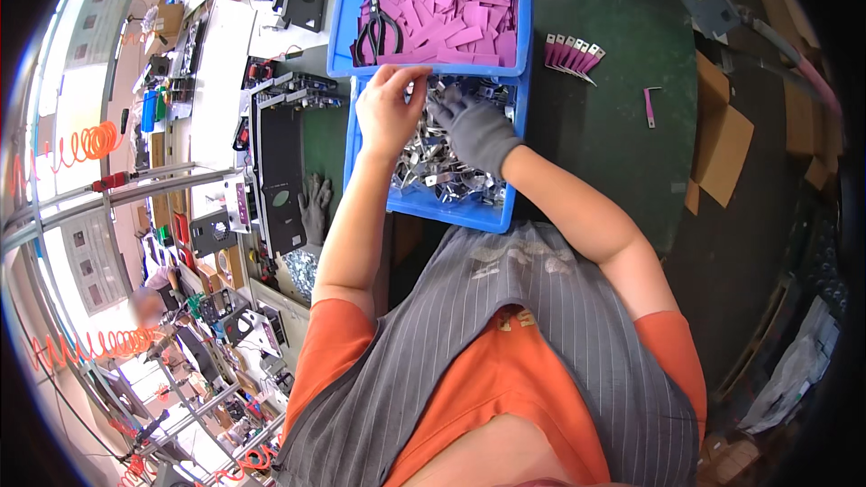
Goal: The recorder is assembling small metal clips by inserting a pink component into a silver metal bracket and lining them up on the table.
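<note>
While the metal pieces (433, 167) lie heaped in the near blue bin (448, 213), both of the person's hands are over that bin's far end. The bare left hand (388, 113) is at its far left corner, thumb and forefinger drawn together beside the near wall of the far blue bin (487, 71); whether anything is pinched between them, I cannot tell. The right hand (478, 131), in a grey glove, reaches in over the bin's right wall with its fingers bent down at the metal pieces; their tips are too unclear to tell whether they grasp one.

The far bin adjoins the near one and is filled with flat pink strips (460, 13). Black-handled snips (376, 22) lie on the strips along its left wall.

On the dark green bench (613, 162), right of the far bin, a slanting row of metal-and-pink pieces (573, 56) lies side by side. One single piece (649, 108) lies apart, nearer the bench's right edge. Past that edge is opened cardboard (722, 135). Left of the near bin, a loose grey glove (315, 203) lies beside a black panel (280, 171).
</note>
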Available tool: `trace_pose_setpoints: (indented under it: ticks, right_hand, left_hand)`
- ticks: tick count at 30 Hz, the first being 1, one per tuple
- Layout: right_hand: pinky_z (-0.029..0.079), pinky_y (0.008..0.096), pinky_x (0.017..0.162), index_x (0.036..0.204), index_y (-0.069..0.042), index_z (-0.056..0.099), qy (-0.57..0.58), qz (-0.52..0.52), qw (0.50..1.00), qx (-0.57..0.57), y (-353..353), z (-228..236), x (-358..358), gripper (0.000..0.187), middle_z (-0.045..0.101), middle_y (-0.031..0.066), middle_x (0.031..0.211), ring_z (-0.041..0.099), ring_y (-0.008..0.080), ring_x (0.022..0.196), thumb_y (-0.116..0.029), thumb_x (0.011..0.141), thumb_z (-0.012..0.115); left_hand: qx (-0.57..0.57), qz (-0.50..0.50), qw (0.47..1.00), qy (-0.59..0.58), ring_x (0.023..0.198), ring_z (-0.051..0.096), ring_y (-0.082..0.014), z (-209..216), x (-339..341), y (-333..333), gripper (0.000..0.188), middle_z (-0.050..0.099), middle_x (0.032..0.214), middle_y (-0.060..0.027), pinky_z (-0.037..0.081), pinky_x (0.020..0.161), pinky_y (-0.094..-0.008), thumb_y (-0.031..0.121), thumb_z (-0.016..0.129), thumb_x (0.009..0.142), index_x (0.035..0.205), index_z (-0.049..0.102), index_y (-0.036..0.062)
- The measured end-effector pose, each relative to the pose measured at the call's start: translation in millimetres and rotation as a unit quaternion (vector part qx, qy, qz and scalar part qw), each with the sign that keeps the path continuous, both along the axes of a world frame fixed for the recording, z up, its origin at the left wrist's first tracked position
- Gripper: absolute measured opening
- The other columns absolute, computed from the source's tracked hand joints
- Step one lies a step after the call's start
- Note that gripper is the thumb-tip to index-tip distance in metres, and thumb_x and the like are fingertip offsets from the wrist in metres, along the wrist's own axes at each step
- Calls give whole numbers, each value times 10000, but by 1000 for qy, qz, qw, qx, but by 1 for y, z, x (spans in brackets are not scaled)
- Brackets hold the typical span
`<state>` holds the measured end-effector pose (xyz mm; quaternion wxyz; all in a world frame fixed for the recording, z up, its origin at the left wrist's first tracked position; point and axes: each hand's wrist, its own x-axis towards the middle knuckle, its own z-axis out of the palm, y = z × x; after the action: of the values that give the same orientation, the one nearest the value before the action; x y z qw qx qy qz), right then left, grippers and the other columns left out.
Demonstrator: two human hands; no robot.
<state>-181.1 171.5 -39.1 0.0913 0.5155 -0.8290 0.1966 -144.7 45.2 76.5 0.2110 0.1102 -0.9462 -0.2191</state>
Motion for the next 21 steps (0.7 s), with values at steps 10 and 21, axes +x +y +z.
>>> trace_pose_setpoints:
  ticks: [10,21]
  right_hand:
    - [506,380,769,1066,-112,594,-192,82,978,12,7,28,8,239,636,120,952,630,287,874,-131,856,480]
    - [498,206,611,1158,-32,572,-754,116,569,-306,107,73,5,303,614,37,875,612,93,737,9,859,544]
  left_hand:
    - [-103,-29,987,-124,783,662,-226,-11,-72,-50,213,692,897,-53,512,702,-327,223,695,765,961,709,141]
    - [447,6,891,-78,671,528,-62,20,-26,-11,206,644,803,26,430,603,-218,160,668,836,962,686,-3]
